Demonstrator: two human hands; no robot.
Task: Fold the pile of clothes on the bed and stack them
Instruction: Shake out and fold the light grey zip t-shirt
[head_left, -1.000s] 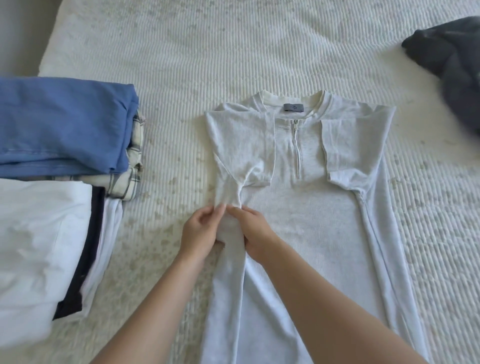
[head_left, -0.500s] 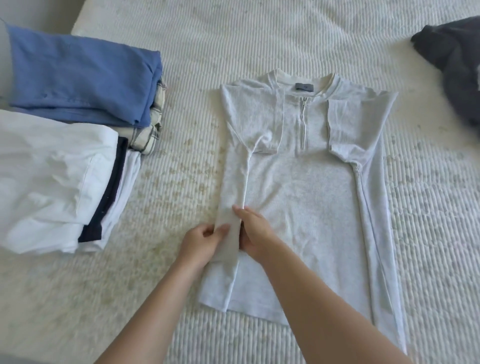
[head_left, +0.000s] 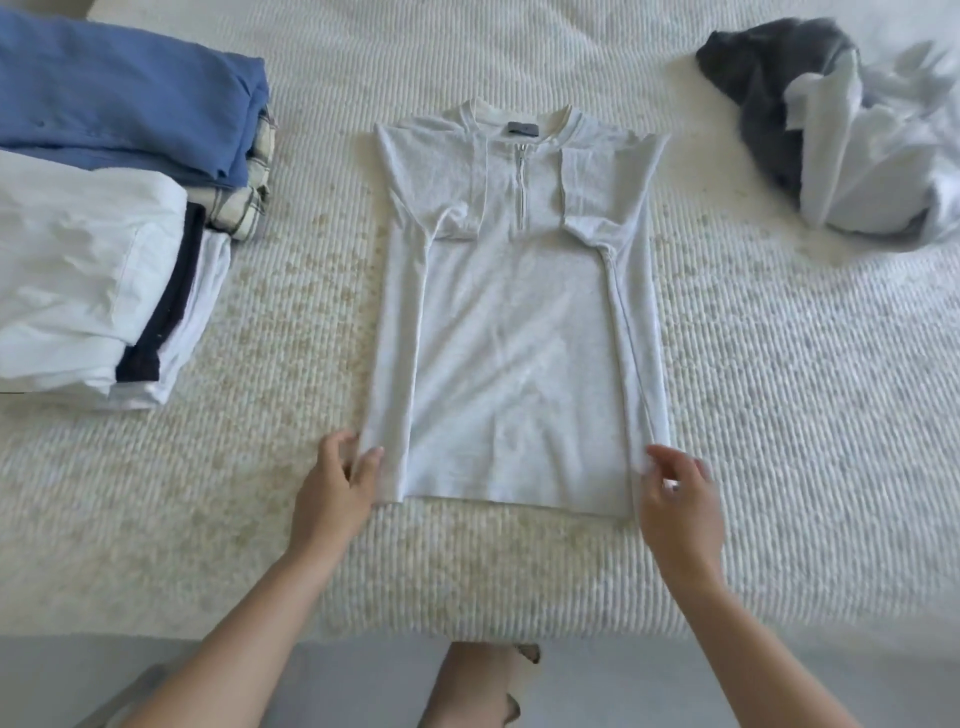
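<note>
Hands off folded sleeve, now apart: left hand (head_left: 335, 486) and right hand (head_left: 675, 493) pinch shirt (head_left: 514, 364) hem corners.

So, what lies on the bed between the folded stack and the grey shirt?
Nothing: in the head view, only bare bedspread separates the folded stack from the grey shirt.
</note>
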